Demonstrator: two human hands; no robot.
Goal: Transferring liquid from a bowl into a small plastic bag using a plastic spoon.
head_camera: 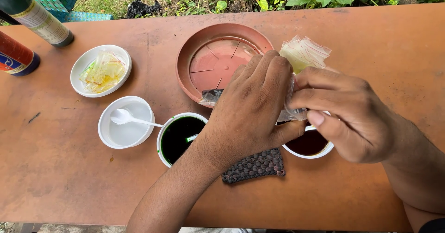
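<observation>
Pinching a small clear plastic bag (pixel 292 104) between them, the left hand (pixel 252 115) and right hand (pixel 345 117) meet above the rust-coloured worktop (pixel 371 47); both sets of fingers are closed on it. A bundle of empty clear bags (pixel 304 52) sticks up behind the right hand. Below sit a cup of dark green liquid (pixel 178 138), a cup of dark red liquid (pixel 308 145) and a woven coaster (pixel 255 166). Left lie a white cup with a spoon (pixel 125 122) and a dish of filled packets (pixel 101 71). A terracotta saucer (pixel 218 59) rests behind.
</observation>
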